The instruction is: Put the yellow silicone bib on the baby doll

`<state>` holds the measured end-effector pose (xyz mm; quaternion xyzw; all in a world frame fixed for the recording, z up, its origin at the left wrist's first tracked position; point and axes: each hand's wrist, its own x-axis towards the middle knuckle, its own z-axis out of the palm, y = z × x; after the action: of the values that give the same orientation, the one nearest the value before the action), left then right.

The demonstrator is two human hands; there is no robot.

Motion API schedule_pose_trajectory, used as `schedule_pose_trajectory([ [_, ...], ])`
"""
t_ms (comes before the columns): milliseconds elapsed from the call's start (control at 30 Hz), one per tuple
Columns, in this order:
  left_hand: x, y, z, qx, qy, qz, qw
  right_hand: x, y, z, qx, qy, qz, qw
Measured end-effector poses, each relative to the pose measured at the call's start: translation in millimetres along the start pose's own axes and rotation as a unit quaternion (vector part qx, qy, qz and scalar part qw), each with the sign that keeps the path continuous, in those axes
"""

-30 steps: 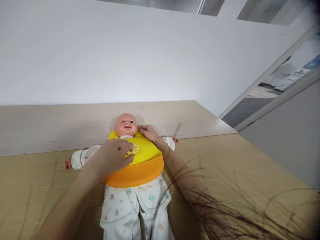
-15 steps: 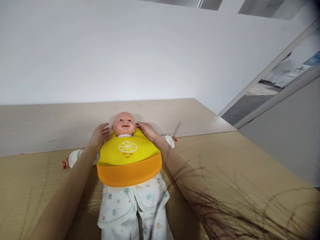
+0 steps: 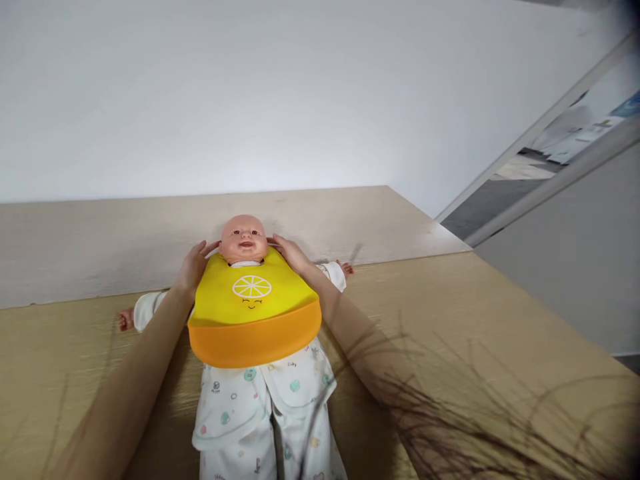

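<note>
A bald baby doll (image 3: 244,240) lies face up on the wooden table. Over its chest is a yellow bib (image 3: 225,303) with a white citrus-slice print and an orange catch pocket along the bottom. At the left side of the doll's neck, my left hand (image 3: 194,267) has its fingers closed at the bib's upper edge. My right hand (image 3: 290,253) grips the bib's opposite upper edge, with fingertips reaching beside the neck. The bib's ends behind the neck are hidden. White printed clothes (image 3: 233,407) show below the pocket, and the doll's arms stretch out sideways.
Behind the doll, a paler board (image 3: 340,223) runs along the white wall (image 3: 310,100). The table's edge (image 3: 555,313) slants down at the right. Beyond it is an opening (image 3: 505,197) showing floor. Blurred dark hair strands cross the lower right.
My left hand has moved inward, closer to the doll's neck, and its fingers have come together at the bib. My right hand stays beside the neck. The camera view has shifted slightly.
</note>
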<state>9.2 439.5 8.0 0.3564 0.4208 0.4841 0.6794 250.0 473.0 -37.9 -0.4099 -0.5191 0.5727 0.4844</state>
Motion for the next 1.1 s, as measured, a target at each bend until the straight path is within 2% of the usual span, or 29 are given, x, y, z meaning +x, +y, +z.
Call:
schedule_pose_trajectory([
  [133, 2, -1, -10.5, -0.057, -0.033, -0.008, 0.998, -2, 2, 2, 0.173, -0.016, 0.045, 0.984],
  [267, 2, -6, -16.2, -0.095, -0.040, 0.006, 0.995, -10, 0, 5, 0.235, -0.059, 0.027, 0.970],
  [367, -1, -8, -16.8, -0.089, -0.035, 0.024, 0.995, -15, -1, 9, 0.237, -0.079, 0.008, 0.968],
  [633, 5, -13, -14.5, -0.082, -0.028, 0.017, 0.996, -15, 9, 3, 0.258, -0.066, -0.014, 0.964],
  [900, 28, -32, -22.6, -0.090, -0.113, -0.009, 0.989, -24, 11, -2, 0.237, -0.014, -0.003, 0.971],
  [1100, 29, -36, -18.8, -0.110, -0.084, -0.020, 0.990, -35, 1, 4, 0.218, 0.018, 0.014, 0.976],
])
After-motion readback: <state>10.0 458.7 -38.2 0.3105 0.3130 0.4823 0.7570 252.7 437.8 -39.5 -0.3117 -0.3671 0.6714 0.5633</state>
